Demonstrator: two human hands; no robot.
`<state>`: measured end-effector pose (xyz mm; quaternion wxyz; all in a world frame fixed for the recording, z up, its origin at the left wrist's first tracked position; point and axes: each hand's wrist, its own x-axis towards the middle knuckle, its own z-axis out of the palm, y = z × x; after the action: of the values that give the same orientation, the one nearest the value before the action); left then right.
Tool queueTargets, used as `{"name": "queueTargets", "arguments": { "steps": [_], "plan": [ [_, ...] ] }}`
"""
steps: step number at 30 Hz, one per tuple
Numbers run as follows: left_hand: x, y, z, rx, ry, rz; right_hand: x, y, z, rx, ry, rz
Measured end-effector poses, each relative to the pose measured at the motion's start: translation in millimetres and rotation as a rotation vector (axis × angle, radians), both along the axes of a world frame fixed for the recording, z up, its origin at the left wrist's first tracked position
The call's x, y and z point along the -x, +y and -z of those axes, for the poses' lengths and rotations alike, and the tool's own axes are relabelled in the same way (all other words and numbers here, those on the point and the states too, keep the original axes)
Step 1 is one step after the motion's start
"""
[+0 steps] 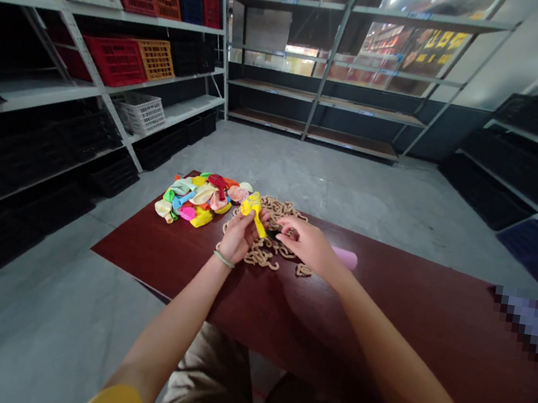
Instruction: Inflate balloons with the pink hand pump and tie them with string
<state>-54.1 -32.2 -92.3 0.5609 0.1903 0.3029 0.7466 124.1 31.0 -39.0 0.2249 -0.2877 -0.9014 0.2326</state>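
The left hand (238, 237) is curled shut and holds a limp yellow balloon (253, 214). The balloon is soft, shiny rubber. It has no air in it, and its thin end points toward the right hand. The right hand (309, 245) is mostly closed, with its fingers (285, 231) pinched together. It seems to have hold of a small black thing (273, 234), but that thing is too small and hidden to tell what it is. The hands are close together, over the middle of a dark red, smooth wooden table (159, 259).

Under the hands lies a messy heap of tan chain (266, 250) made of bumpy, curly links. To the left is a pile of flat balloons (193, 200) in red, green, blue, pink, orange and yellow. Just past the right hand lies a smooth pink tube (349, 258). A thin bracelet (224, 259) circles the left wrist.

Metal shelves (75, 41) stand on the left, with red plastic crates (112, 62) on them. More shelves (329, 69) stand far ahead, past a gray concrete floor (352, 187).
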Motion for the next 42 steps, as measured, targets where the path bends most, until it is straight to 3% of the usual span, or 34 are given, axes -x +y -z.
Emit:
{"name": "queueTargets", "arguments": {
  "steps": [3, 6, 9, 14, 26, 30, 42],
  "plan": [
    [4, 3, 2.0, 0.032, -0.014, -0.081, -29, 9, 15.6, -0.206, -0.103, 0.100],
    [6, 3, 1.3, 0.019, -0.011, -0.086, -57, 16, 35.4, -0.393, -0.353, 0.187],
    [5, 1, -0.6, -0.016, 0.007, -0.053, -76, 16, 54.0, -0.436, -0.451, 0.227],
    [5, -1, -0.7, -0.041, 0.089, -0.043, -87, 11, 69.7, -0.532, -0.419, 0.244],
    [13, 6, 5.8, 0.028, 0.069, -0.234, -94, -4, 63.0, -0.514, -0.235, 0.327],
    [13, 8, 5.8, 0.002, 0.098, -0.258, -87, -11, 63.0, -0.516, -0.225, 0.266],
    [6, 11, 8.7, -0.011, 0.222, -0.313, -78, -18, 66.0, -0.506, -0.238, 0.259]
  ]
}}
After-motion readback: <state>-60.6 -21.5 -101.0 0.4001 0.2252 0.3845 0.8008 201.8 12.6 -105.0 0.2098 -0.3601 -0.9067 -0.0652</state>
